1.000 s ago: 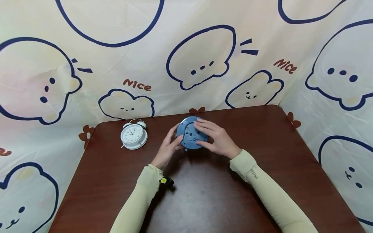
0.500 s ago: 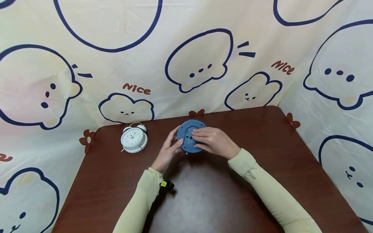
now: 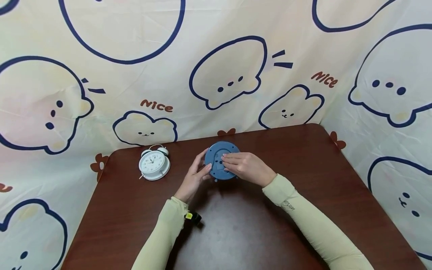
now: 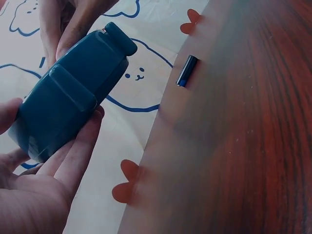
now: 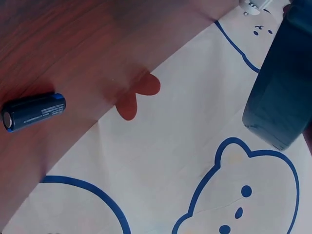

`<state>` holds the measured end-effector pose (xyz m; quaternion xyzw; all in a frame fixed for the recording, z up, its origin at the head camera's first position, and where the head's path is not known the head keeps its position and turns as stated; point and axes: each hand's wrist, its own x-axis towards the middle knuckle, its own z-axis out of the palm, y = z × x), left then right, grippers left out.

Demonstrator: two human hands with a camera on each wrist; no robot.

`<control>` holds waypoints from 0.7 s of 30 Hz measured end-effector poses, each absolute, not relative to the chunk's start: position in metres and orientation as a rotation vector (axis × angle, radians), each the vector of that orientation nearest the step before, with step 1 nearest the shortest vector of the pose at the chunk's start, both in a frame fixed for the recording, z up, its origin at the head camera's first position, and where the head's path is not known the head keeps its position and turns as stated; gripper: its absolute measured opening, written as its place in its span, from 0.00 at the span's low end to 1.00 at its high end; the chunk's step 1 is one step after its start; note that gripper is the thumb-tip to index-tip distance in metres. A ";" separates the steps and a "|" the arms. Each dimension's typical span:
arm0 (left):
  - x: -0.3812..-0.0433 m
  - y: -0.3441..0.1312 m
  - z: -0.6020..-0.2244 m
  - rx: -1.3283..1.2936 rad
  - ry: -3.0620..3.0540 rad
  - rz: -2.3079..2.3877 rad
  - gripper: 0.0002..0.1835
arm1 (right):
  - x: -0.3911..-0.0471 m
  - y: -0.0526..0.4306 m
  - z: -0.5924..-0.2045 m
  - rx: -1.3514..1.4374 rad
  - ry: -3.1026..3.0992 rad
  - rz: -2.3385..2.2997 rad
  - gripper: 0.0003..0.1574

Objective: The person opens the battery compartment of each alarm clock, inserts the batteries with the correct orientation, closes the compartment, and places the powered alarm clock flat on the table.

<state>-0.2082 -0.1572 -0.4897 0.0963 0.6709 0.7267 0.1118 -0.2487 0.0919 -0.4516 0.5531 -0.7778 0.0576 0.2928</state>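
Note:
A round blue alarm clock (image 3: 213,150) is held up over the far part of the table, its back with the small knobs and compartment cover turned toward me. My left hand (image 3: 194,176) grips its left edge, thumb on the back and fingers behind. From the right, my right hand (image 3: 248,167) touches the middle of the back with fingers extended close together; its thumb is hidden. The left wrist view shows the clock's side (image 4: 63,97) above the left fingers. A dark blue battery (image 5: 34,112) lies on the table beyond the clock, hidden in the head view.
A white twin-bell alarm clock (image 3: 153,163) stands at the back left of the brown table (image 3: 222,232). A printed cloth (image 3: 216,86) rises behind the table and along its sides. A small black device (image 3: 193,217) sits at the left wrist.
My right hand has drawn its spread fingers together and moved from the clock's right edge onto the middle of its back. My left hand keeps its grip; the head view has tilted slightly.

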 end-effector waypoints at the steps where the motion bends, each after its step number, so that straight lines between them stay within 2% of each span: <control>1: -0.208 -0.157 -0.489 0.286 1.966 2.137 0.31 | -0.249 0.092 -0.452 1.477 -2.062 0.146 0.27; 21: -0.211 -0.156 -0.486 0.271 1.960 2.104 0.30 | -0.249 0.090 -0.454 1.439 -2.004 0.196 0.23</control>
